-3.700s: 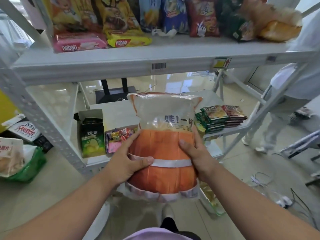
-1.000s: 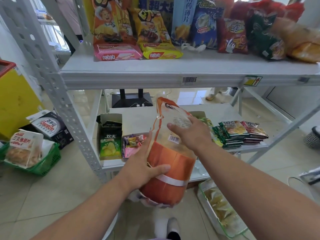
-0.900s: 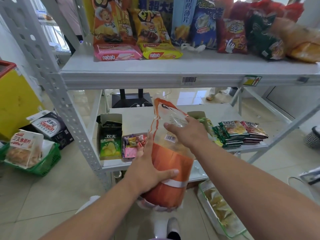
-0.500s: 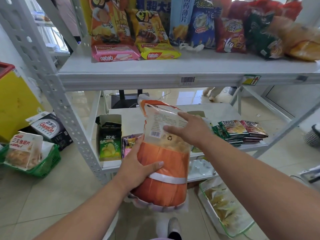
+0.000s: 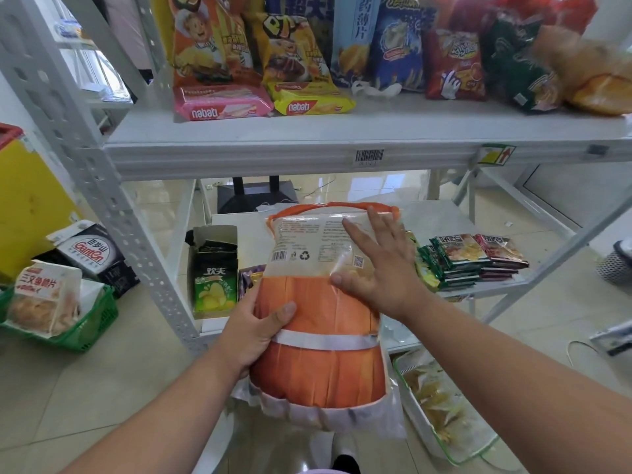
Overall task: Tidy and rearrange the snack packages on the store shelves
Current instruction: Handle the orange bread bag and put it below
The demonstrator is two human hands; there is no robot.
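The big orange snack bag (image 5: 321, 323) is in the air in front of the lower shelf (image 5: 441, 217). The left hand (image 5: 254, 331) has its grip clamped on the bag's side to carry it. The right hand (image 5: 379, 268) lies flat, fingers apart, probably to steady it. The bag stands tall, top up, back label facing us.

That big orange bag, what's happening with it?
A person is tidying snack shelves. Their left hand grips the side of the big orange snack bag, while the right hand lies flat with straight fingers on its printed back. The bag is held in front of the lower shelf, not yet set down. Chip bags and nabati wafer packs sit on the upper shelf.
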